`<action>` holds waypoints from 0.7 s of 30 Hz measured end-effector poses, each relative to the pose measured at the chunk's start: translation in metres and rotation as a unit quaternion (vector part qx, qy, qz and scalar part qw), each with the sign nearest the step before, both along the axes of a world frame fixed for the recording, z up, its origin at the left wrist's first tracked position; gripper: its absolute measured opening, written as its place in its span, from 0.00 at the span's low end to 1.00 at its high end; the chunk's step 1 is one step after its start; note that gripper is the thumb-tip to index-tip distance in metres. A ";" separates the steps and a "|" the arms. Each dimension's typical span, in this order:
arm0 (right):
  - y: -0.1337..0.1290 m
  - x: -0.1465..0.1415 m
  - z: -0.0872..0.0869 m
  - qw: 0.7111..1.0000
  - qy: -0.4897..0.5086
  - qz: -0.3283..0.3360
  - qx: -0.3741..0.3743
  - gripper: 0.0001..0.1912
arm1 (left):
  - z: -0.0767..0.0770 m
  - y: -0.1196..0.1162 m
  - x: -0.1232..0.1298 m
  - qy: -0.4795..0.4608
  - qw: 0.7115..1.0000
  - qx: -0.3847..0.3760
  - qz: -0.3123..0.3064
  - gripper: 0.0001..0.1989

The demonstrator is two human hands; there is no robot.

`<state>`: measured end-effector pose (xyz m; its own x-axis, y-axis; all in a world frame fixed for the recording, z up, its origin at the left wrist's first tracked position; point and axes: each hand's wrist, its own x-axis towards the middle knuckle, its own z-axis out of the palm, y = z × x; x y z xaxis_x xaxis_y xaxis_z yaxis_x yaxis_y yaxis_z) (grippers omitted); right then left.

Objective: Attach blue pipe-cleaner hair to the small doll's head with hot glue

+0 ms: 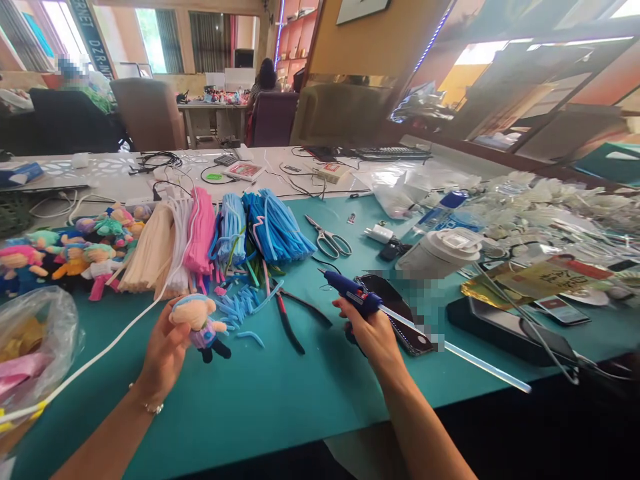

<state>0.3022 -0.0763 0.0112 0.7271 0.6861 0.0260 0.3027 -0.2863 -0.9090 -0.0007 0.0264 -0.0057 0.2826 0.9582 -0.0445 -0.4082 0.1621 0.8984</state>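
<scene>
My left hand [167, 343] is closed round the head of a small doll [200, 327] with a blue band, a purple top and dark legs. In my right hand [367, 330] is a dark blue glue gun [355, 295], its nozzle pointing up and left, with a long clear glue stick [483, 367] out of its back. Doll and gun are apart. Between them on the green mat [250, 413] lie red-and-black pliers [290, 323] and cut blue pipe-cleaner pieces [243, 307]. A dark phone-like object [415, 327] lies partly behind my right hand.
Pipe-cleaner bundles [283, 227] stand behind the doll, with scissors [329, 238] beside them. More dolls [75, 253] and a plastic bag [35, 333] are left, near a white cable [113, 341]. Right are a white cup [437, 252], a black stand [500, 327] and plastic packaging. People sit beyond.
</scene>
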 end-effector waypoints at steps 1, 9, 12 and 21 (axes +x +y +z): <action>0.003 0.004 -0.002 1.000 -0.015 -0.001 -0.012 0.20 | 0.001 0.000 0.001 -0.002 1.000 0.000 0.016 0.21; 0.014 0.009 -0.008 0.991 -0.115 0.013 -0.071 0.19 | 0.002 0.004 0.004 -0.017 0.998 0.010 0.063 0.17; 0.002 0.010 -0.004 0.986 -0.143 0.022 -0.081 0.21 | 0.004 0.003 0.004 -0.022 0.998 0.016 0.060 0.17; -0.062 -0.030 0.012 0.935 -0.345 0.001 -0.075 0.21 | 0.020 -0.003 0.010 -0.042 0.997 0.025 0.067 0.15</action>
<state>0.2719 -0.1385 0.0234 0.5715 0.7208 0.3922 0.8035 -0.3945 -0.4458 0.0097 0.0229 0.0139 0.1536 0.9879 0.0224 -0.4968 0.0576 0.8659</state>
